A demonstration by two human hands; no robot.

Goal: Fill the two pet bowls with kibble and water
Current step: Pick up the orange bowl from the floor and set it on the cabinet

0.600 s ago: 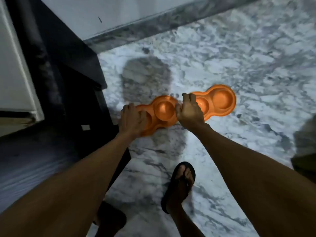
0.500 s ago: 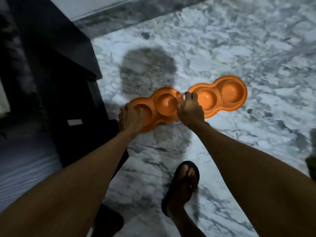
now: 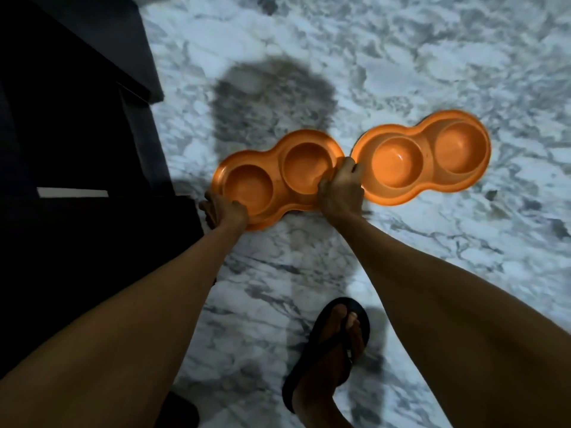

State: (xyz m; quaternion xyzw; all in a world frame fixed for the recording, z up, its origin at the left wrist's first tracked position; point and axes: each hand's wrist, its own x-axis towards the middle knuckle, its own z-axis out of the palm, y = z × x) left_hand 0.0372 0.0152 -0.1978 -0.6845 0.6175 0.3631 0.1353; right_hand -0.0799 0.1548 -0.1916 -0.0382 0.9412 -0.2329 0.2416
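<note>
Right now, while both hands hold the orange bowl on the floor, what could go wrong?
The right hand grips the left double bowl just where it meets the right double bowl, so moving one may knock the other askew. The left hand is close beside the dark cabinet and could bump it. The empty bowls may also slide on the marble floor.

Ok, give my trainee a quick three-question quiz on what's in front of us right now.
1. How many wells do the left orange double feeder and the right orange double feeder have altogether?
2. True or false: kibble is already in the wells.
3. Which hand grips the end nearest the dark furniture: A left hand, B right hand?
Key: 1 four; 2 false; 3 A.
</note>
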